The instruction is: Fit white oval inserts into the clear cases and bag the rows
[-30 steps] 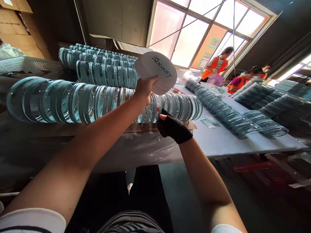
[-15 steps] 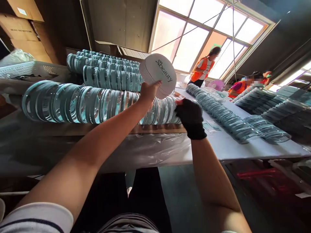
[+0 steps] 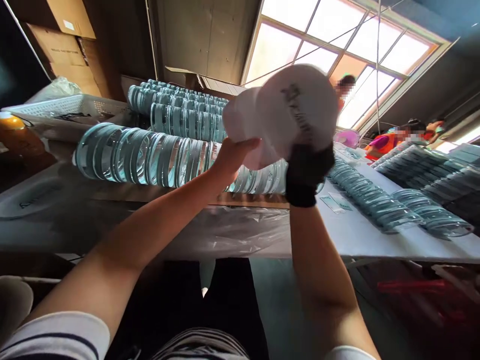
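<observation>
A stack of round cards (image 3: 285, 110) was held above the near edge of the table (image 3: 360, 235), gripped between the left hand (image 3: 234, 155) at its left underside and the gloved right hand (image 3: 305, 172) at its right underside. On the table, directly behind the hands, a long row of clear round lids (image 3: 150, 157) was laid on edge. Behind that row, 2 further rows (image 3: 180, 107) were set. To the right of the hands, overlapping lids (image 3: 375, 202) were spread along the table. At the table's far left, a basket (image 3: 63, 106) was placed, with cartons (image 3: 63, 37) behind it.
</observation>
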{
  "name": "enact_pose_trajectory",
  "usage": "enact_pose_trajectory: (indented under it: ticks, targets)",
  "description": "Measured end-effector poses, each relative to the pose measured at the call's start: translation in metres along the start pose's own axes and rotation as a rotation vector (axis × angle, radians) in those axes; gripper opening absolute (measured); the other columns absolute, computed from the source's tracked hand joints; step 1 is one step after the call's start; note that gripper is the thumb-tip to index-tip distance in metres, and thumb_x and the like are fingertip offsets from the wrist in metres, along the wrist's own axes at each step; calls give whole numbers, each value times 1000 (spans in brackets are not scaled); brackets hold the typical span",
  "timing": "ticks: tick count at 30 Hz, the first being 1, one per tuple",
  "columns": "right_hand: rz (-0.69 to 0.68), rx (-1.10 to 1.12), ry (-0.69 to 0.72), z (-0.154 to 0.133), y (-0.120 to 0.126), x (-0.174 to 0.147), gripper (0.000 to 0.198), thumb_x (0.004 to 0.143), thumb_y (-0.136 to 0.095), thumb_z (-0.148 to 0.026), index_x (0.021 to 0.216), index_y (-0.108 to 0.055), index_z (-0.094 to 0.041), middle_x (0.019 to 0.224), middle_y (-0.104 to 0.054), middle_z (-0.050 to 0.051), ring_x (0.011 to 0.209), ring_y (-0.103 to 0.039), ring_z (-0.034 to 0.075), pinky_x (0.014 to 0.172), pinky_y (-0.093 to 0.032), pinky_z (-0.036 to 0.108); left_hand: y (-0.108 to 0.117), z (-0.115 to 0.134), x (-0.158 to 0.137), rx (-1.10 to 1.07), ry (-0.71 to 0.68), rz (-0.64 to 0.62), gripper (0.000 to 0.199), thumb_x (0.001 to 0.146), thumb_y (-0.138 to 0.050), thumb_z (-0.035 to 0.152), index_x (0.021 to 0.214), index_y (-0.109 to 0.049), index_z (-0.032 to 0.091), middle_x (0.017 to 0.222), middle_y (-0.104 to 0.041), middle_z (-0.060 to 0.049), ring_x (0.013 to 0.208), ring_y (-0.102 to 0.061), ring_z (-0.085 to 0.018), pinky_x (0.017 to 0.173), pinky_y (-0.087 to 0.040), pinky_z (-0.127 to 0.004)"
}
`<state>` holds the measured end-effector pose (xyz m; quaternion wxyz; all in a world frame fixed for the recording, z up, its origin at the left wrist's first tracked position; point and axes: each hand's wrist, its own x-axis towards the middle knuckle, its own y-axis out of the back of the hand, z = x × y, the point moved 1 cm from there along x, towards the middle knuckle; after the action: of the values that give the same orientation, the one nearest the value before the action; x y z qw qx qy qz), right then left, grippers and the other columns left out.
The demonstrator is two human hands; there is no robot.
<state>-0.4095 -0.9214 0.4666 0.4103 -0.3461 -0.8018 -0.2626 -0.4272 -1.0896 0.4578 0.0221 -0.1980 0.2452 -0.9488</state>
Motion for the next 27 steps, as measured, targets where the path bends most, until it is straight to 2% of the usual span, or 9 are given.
enact_pose_trajectory:
  ticks: [3, 6, 8, 10, 14, 17, 20, 24, 27]
  targets:
    - [34, -37, -6, -3, 44, -12, 56, 81, -49, -45, 123, -58, -9, 116, -65, 22, 105, -65, 31, 89, -56, 46, 13, 17, 20, -35, -54, 58, 48, 62, -83, 25, 109, -70, 22, 106, -77, -6, 118, -66, -30, 94, -58, -42]
    - [-251, -311, -120, -16, 87, -52, 62, 78, -55, -52, 127, -60, -14, 98, -70, 16, 80, -68, 31, 64, -54, 42, 24, 24, 41, -50, 7, 94, 50, 66, -80, 21, 115, -69, 25, 113, -76, -6, 122, -65, -29, 96, -57, -43]
    - [-483, -433, -168, -27, 96, -78, 57, 83, -51, -49, 131, -60, -20, 85, -71, 12, 64, -65, 29, 51, -46, 36, 27, 21, 48, -35, 63, 105, 50, 67, -78, 18, 116, -69, 24, 116, -76, -7, 122, -65, -30, 97, -57, -46]
    - [-643, -450, -134, -35, 85, -89, 54, 86, -48, -43, 135, -58, -22, 84, -73, 12, 63, -66, 29, 50, -43, 34, 28, 15, 50, -13, 92, 107, 49, 67, -78, 17, 116, -70, 23, 117, -76, -9, 122, -65, -32, 99, -56, -49]
    - [-792, -424, -42, -41, 26, -76, 55, 86, -46, -29, 140, -52, -17, 94, -75, 15, 78, -71, 32, 62, -48, 36, 28, 8, 48, 24, 88, 98, 48, 66, -79, 18, 113, -71, 23, 121, -75, -9, 125, -64, -32, 105, -52, -52]
    - [-891, -435, -32, -37, -9, -67, 50, 93, -43, -33, 138, -51, -12, 92, -74, 17, 80, -71, 32, 65, -47, 36, 30, 7, 49, 29, 92, 114, 47, 65, -80, 20, 111, -71, 22, 120, -75, -10, 126, -63, -34, 106, -50, -54]
    - [-800, -380, -36, -30, -15, -70, 40, 97, -38, -37, 125, -56, -15, 93, -74, 15, 81, -70, 31, 66, -45, 35, 32, 7, 52, 8, 105, 138, 46, 65, -79, 19, 110, -70, 21, 119, -75, -11, 126, -63, -34, 104, -51, -53]
    - [-652, -307, -80, -17, -10, -73, 22, 90, -45, -28, 103, -61, -19, 95, -74, 12, 84, -69, 27, 69, -45, 33, 32, 4, 54, 20, 105, 119, 48, 65, -80, 19, 112, -70, 22, 121, -74, -11, 125, -64, -34, 104, -51, -54]
    - [-710, -333, -44, -15, -17, -68, 21, 92, -46, -28, 100, -64, -19, 92, -74, 11, 83, -68, 25, 70, -44, 32, 31, 4, 54, 29, 119, 108, 46, 68, -79, 18, 113, -70, 22, 119, -75, -10, 121, -67, -33, 103, -53, -52]
